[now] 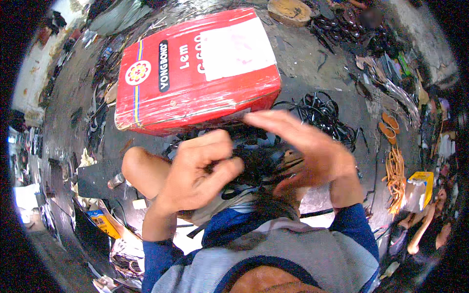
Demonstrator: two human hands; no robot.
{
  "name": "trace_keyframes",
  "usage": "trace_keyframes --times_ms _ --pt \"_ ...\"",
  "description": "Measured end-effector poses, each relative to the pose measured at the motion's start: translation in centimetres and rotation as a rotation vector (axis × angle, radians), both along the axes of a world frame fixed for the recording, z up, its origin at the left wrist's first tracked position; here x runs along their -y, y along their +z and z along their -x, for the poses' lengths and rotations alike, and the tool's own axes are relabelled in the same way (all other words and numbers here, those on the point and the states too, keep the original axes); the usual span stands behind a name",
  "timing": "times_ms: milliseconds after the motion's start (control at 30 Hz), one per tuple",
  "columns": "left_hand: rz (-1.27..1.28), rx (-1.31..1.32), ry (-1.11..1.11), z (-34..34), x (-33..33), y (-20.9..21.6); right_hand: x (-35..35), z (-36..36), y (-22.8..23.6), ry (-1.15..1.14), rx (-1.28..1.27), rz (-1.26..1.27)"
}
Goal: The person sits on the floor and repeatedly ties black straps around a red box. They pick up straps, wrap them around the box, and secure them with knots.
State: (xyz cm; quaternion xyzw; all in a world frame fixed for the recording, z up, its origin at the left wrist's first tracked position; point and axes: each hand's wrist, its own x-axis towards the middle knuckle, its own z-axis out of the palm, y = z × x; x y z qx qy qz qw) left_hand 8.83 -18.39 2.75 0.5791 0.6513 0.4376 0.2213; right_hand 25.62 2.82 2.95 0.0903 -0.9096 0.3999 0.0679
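My left hand (198,171) is curled, thumb against fingers, in front of the red carton. Whatever it may hold is hidden. My right hand (315,149), slightly blurred, is stretched out with thumb and fingers apart near the carton's right corner. Between and below the hands, dark thin strips (259,156) lie in a heap over my lap; single pieces are hard to make out. Beyond them sits the large red carton (185,95), wrapped in clear film, with a white sheet (239,49) on its top. I cannot tell whether my right fingertips touch the carton.
A tangle of shiny black straps (322,117) lies right of the carton. Farther right are tan sandal-shaped pieces (389,128), a bundle of tan cords (394,178) and a yellow-and-white box (420,190). A round wooden block (289,11) stands at the back. Another person's limbs (422,227) show at lower right.
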Motion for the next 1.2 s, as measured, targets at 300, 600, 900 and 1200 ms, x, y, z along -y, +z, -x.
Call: trace_keyframes --times_ms 300,600,900,1200 --pt "-0.971 1.17 0.112 12.9 5.7 3.8 0.1 4.2 -1.4 -0.196 0.351 0.864" --pt "-1.253 0.969 0.763 30.2 14.5 1.2 -5.9 10.8 3.2 -0.273 0.03 0.133" --pt "-0.271 -0.194 0.318 11.1 -12.4 -0.5 -6.0 15.1 1.8 -0.539 -0.101 -0.484" --pt "-0.299 -0.21 0.338 9.0 -14.3 -2.5 -7.6 11.9 1.4 -0.528 -0.292 -0.494"
